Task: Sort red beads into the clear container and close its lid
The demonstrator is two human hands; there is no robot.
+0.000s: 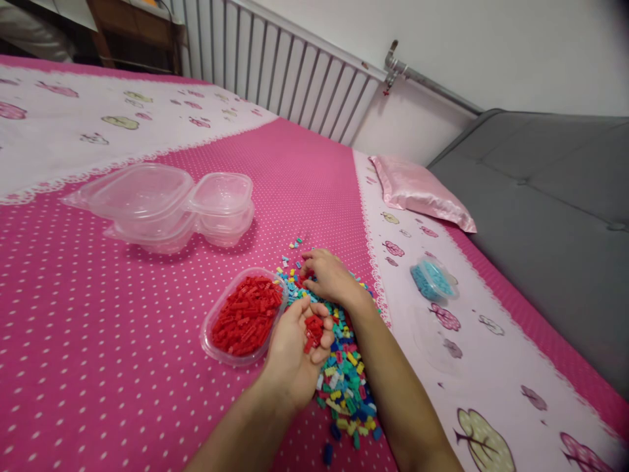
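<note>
A pile of small mixed-colour bricks (346, 383) lies on the pink dotted bedspread (98, 341). My left hand (295, 351) is cupped palm-up beside it, holding a few red bricks (313, 331). Just to its left stands a clear tub (209, 341) filled with red bricks (246, 314). My right hand (330, 275) rests fingers-down on the far end of the pile, fingertips pinched among the bricks; what they hold is hidden.
Empty clear tubs (162, 206) are stacked further back on the left. A small lidded tub of turquoise bricks (433, 280) sits on the right. A pink pillow (417, 190), grey headboard (550, 216) and radiator (295, 72) border the bed.
</note>
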